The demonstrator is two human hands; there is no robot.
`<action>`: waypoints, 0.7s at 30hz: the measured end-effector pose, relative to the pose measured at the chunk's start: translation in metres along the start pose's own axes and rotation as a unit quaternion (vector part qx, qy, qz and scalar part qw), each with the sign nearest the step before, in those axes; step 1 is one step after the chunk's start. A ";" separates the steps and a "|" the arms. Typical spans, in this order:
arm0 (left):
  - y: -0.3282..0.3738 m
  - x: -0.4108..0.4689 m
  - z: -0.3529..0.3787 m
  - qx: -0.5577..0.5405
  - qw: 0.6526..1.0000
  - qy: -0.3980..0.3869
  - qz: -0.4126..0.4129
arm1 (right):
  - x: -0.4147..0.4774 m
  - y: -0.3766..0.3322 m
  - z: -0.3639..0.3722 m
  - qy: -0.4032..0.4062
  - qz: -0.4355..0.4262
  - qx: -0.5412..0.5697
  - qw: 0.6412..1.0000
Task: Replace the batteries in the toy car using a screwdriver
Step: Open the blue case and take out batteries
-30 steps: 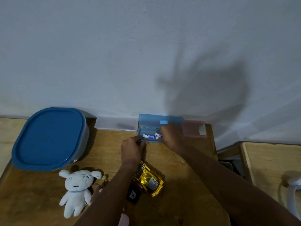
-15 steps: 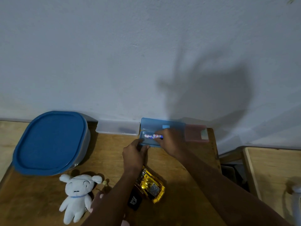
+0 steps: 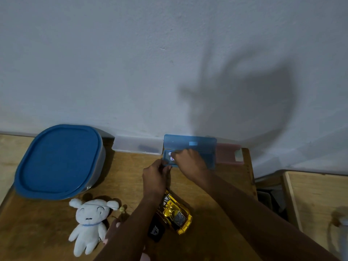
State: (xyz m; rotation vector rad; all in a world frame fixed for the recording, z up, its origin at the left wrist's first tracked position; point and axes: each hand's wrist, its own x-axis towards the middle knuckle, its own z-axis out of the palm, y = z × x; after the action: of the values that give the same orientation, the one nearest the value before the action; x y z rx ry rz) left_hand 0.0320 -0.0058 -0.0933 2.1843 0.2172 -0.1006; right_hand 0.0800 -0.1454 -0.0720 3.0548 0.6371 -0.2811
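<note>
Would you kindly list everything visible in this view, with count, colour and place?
table: one, brown wood, under everything
lidded container: one, blue lid, far left
clear case: one, translucent, against wall
blue case: one, blue, open, against wall, centre
pink case: one, pink, right of blue case
batteries: at least two, white-blue, inside blue case
plush toy: one, white, front left
toy car: one, yellow, front centre
black piece: one, black, beside toy car
side table: one, light wood, far right
left hand: holds blue case's front edge
right hand: fingers inside blue case, at batteries
</note>
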 end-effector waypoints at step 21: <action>-0.004 0.003 -0.002 -0.033 0.999 0.005 -0.015 | -0.005 0.022 -0.006 0.020 0.129 0.383 0.914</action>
State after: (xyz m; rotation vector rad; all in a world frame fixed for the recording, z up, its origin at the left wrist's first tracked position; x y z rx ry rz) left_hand 0.0339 -0.0017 -0.0964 2.1165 0.2552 -0.0969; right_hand 0.0848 -0.1671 -0.0657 3.8373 0.1060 -0.5810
